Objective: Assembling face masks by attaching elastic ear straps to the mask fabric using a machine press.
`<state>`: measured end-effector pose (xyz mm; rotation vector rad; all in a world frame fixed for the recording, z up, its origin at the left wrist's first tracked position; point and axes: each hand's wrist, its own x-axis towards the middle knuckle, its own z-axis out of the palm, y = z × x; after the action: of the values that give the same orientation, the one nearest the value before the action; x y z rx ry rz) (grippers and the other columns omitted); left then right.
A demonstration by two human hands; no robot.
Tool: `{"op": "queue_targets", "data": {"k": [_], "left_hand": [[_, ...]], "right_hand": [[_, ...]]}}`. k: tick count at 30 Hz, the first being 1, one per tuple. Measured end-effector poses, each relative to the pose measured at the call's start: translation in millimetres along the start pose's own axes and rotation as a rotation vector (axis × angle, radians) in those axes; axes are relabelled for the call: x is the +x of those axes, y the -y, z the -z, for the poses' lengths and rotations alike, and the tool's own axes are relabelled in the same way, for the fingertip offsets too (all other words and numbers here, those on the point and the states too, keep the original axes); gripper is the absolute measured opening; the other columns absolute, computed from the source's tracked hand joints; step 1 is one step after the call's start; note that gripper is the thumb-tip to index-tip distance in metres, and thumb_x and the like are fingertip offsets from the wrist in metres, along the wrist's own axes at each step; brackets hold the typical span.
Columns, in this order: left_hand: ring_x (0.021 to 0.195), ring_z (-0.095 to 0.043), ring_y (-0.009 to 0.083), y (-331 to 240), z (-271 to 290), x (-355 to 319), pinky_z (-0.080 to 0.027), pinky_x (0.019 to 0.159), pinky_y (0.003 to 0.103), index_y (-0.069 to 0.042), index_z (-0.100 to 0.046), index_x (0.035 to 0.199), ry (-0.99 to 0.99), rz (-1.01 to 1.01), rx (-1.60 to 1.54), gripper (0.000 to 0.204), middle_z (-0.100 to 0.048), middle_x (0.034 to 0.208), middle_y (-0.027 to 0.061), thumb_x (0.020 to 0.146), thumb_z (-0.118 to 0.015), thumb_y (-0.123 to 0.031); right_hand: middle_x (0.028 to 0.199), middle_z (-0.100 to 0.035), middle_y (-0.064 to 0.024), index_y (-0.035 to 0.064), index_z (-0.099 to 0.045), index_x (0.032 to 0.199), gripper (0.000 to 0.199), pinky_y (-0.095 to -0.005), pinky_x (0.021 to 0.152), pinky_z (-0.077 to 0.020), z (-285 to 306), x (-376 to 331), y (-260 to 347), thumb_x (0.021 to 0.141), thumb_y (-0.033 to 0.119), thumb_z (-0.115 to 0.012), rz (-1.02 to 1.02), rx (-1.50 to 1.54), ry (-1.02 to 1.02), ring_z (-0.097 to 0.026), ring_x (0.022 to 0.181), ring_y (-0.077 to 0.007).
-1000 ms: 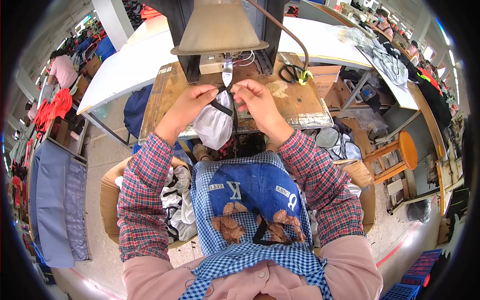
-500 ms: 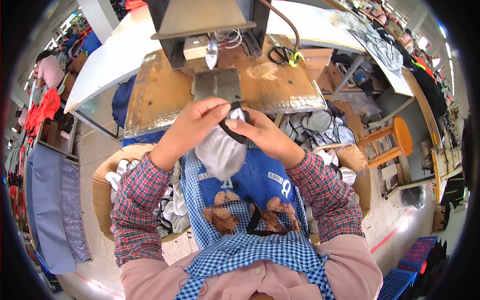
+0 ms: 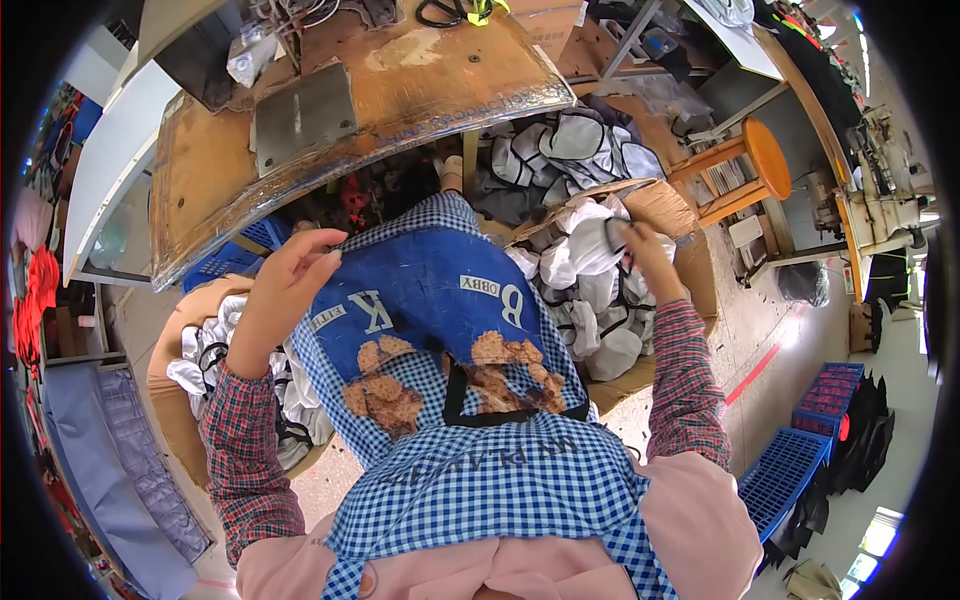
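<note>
My right hand (image 3: pixel 652 262) is over the cardboard box on the right, its fingers closed at the dark-trimmed edge of a white fabric piece (image 3: pixel 592 248). Some of those fingertips are hard to make out. Beneath it lie several more white pieces with black trim (image 3: pixel 612 350). My left hand (image 3: pixel 283 295) hovers in front of the workbench edge, left of my lap. Its thumb and fingers are stretched out with nothing between them. Across my lap lies a blue checked apron (image 3: pixel 430 270) with a plain blue panel and brown bear shapes.
Ahead stands a worn wooden workbench (image 3: pixel 420 75) with a metal plate (image 3: pixel 305 118) and a machine at its left. Another box (image 3: pixel 175 400) of white pieces sits at my left. A wooden stool (image 3: pixel 766 158), blue crates (image 3: pixel 785 480) and grey fabric pieces (image 3: pixel 575 135) are to the right.
Both hands held a white fabric piece with a black band before the machine. Now they are apart, the right over the right-hand box, the left lower and leftward. The view has shifted.
</note>
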<state>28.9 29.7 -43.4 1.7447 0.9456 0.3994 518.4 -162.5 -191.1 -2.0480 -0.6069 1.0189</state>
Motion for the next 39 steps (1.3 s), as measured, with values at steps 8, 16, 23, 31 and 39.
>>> {"op": "queue_targets", "data": {"k": [8,16,23,31,39], "left_hand": [[0.094,-0.063,0.0111,45.7,1.1,-10.8,-0.048,0.082,0.024,-0.002,-0.058,0.122,-0.221,0.137,-0.056,0.029,-0.063,0.113,0.0040,0.098,-0.055,-0.017],[0.097,-0.061,0.0134,68.1,-4.1,-36.6,-0.048,0.086,0.026,0.000,-0.058,0.123,-0.512,0.243,-0.027,0.031,-0.062,0.115,0.0072,0.100,-0.051,-0.019],[0.106,-0.055,0.0132,82.9,-34.5,-17.9,-0.041,0.093,0.025,0.000,-0.056,0.125,-0.513,0.182,0.285,0.033,-0.061,0.116,0.0077,0.101,-0.050,-0.021],[0.105,-0.056,0.0218,83.1,-53.5,-7.3,-0.041,0.094,0.032,-0.001,-0.059,0.120,-0.544,0.085,0.421,0.028,-0.061,0.114,0.0111,0.100,-0.049,-0.019],[0.108,-0.053,0.0317,103.1,-68.5,17.1,-0.039,0.097,0.038,-0.002,-0.059,0.113,-0.501,-0.058,0.518,0.022,-0.058,0.114,0.0151,0.098,-0.050,-0.015]], "right_hand": [[0.145,-0.038,-0.0223,0.0039,-0.034,0.144,0.084,-0.0480,0.107,-0.0357,-142.8,48.1,-120.0,0.079,0.043,-0.071,0.644,-0.571,-0.012,-0.039,0.132,-0.0403],[0.140,-0.048,-0.0110,0.0118,-0.067,0.115,0.033,-0.0549,0.102,-0.0343,-121.5,61.3,-215.8,0.088,0.022,-0.050,0.359,-1.366,0.220,-0.035,0.135,-0.0296],[0.123,-0.060,-0.0164,0.0086,-0.066,0.115,0.036,-0.0522,0.091,-0.0440,-120.7,49.4,-177.3,0.086,0.025,-0.056,0.306,-1.257,0.454,-0.047,0.123,-0.0324],[0.107,-0.063,-0.0143,0.0066,-0.062,0.101,0.024,-0.0470,0.083,-0.0485,-65.2,42.9,-65.3,0.088,0.027,-0.060,0.454,-0.897,-0.054,-0.060,0.101,-0.0349],[0.143,-0.044,-0.0140,0.0160,-0.053,0.131,0.044,-0.0532,0.094,-0.0442,-22.1,102.8,-136.4,0.088,0.022,-0.057,0.057,-1.253,-0.176,-0.040,0.133,-0.0365]]}}
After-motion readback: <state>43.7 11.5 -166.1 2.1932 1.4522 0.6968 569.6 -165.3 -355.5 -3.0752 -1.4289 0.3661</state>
